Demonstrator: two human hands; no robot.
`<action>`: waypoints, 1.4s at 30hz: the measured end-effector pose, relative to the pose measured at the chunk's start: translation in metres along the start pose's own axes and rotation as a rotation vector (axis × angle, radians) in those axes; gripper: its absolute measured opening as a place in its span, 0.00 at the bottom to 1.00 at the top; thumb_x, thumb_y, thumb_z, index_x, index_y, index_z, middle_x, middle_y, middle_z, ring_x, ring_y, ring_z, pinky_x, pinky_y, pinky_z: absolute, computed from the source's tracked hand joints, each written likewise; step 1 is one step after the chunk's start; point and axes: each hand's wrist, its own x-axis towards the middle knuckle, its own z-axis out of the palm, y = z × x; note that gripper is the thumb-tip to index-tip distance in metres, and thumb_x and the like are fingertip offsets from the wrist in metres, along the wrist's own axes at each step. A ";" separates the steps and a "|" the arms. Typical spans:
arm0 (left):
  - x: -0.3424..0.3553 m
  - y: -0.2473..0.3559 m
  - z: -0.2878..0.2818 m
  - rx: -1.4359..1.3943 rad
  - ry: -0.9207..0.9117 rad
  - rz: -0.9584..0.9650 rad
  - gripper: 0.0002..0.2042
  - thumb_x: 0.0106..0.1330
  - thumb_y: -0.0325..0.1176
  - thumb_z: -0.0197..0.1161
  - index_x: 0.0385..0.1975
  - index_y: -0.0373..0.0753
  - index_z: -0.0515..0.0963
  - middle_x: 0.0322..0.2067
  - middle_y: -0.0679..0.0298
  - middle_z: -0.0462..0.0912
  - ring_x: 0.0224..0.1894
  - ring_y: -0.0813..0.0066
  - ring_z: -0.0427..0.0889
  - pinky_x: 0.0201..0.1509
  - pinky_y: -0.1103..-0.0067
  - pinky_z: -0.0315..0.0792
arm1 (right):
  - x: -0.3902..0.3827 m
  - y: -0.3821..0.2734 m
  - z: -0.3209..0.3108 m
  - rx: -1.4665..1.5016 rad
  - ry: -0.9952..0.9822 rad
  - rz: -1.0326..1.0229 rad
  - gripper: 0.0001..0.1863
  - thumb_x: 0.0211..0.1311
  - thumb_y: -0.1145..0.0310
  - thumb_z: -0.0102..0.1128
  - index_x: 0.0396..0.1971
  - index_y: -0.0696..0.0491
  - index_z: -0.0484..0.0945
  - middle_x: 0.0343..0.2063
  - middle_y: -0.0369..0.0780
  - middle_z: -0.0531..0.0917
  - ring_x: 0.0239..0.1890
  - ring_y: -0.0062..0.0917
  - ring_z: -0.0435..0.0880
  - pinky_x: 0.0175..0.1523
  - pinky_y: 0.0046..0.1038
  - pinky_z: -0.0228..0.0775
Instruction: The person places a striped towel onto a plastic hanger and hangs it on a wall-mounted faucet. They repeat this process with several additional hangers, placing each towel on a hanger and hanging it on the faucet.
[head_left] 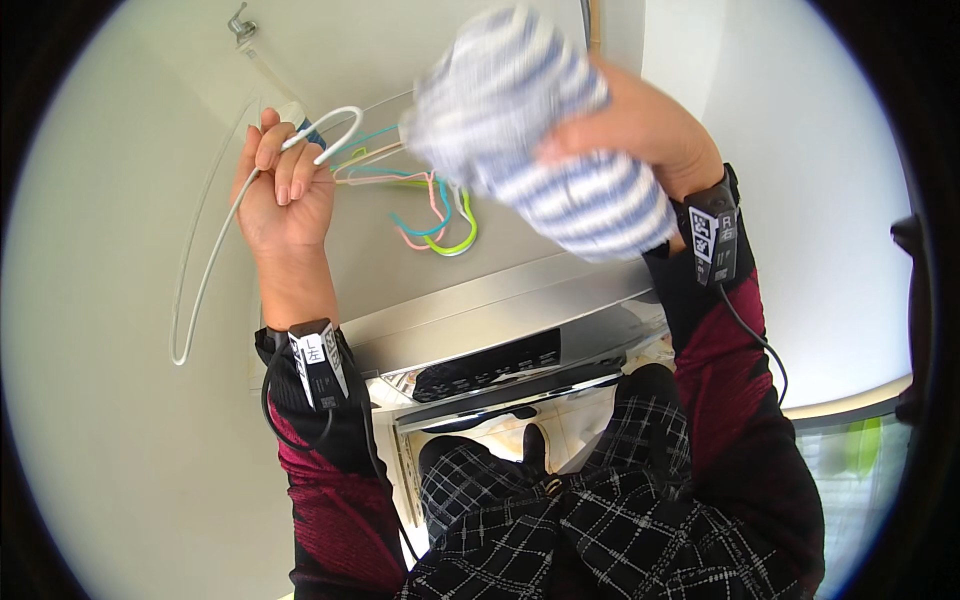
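White hanger [236, 207] in the left hand [287, 205], striped cloth [520, 110] in the right hand [640, 125].
Left fingers closed on the hanger near its hook, nothing hanging from it; coloured hangers [470, 225] lie on a grey appliance top [370, 285]; right fingers clamped on the bunched, blurred cloth, raised above the top; both are picked up, the cloth not on the hanger.
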 end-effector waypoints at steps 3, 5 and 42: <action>-0.002 0.002 -0.005 -0.001 -0.031 -0.062 0.15 0.82 0.33 0.43 0.47 0.27 0.75 0.22 0.67 0.70 0.12 0.79 0.56 0.18 0.79 0.59 | 0.005 0.017 0.017 -0.465 -0.295 -0.102 0.30 0.47 0.59 0.74 0.51 0.57 0.84 0.45 0.51 0.87 0.47 0.46 0.85 0.53 0.34 0.76; -0.002 -0.001 -0.009 0.033 -0.054 -0.110 0.15 0.82 0.33 0.44 0.47 0.28 0.76 0.22 0.68 0.70 0.12 0.79 0.56 0.18 0.79 0.59 | 0.007 0.030 0.025 -0.725 -0.201 -0.137 0.26 0.46 0.64 0.72 0.49 0.53 0.84 0.42 0.49 0.86 0.44 0.49 0.84 0.50 0.41 0.76; -0.007 -0.030 0.003 0.618 -0.072 -0.380 0.31 0.83 0.53 0.39 0.63 0.27 0.71 0.38 0.56 0.86 0.16 0.82 0.64 0.22 0.81 0.65 | -0.010 -0.001 0.061 0.194 0.309 0.030 0.12 0.77 0.69 0.49 0.48 0.57 0.81 0.22 0.31 0.76 0.15 0.12 0.68 0.22 0.18 0.60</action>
